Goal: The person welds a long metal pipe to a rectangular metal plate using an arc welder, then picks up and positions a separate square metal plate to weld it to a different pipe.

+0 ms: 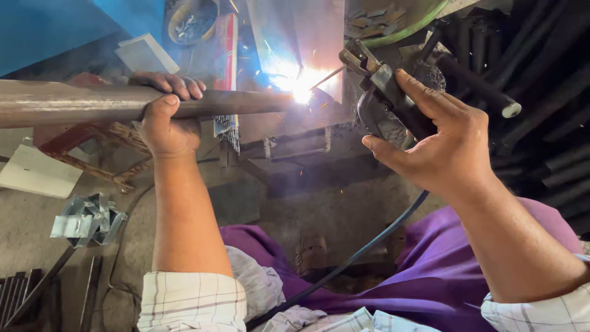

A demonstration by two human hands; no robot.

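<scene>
Right hand (445, 144) was clamped around the black electrode holder (387, 101), thumb underneath, fingers over the top, palm turned up toward the camera. A thin welding rod (326, 77) stuck out of the holder's jaws, angled down-left, its tip at the bright arc (301, 92). Blue cable (369, 243) ran from under that hand down across the lap.

Left hand (166, 117) was wrapped tight around the long rusty steel pipe (74, 101), thumb on the near side, fingertips curled over the far side. Pipe lay roughly level, coming in from the left edge, its right end meeting the arc. Arc sat at the junction of pipe end and a grey metal plate (307, 37) standing behind it; sparks and blue glare spread over the plate. Whether pipe and plate were actually touching, couldn't tell through the glare.

Around it: a bundle of spare rods (227, 129) hung just below the pipe beside the left hand. Dark steel bars (541, 80) were stacked on the right, behind the holder. Crumpled shiny sheet-metal scraps (86, 218) lay on the concrete floor (319, 209) lower left, a white flat piece (37, 172) near them. Person wore purple cloth (430, 270) over the lap and checked sleeves (190, 301).
</scene>
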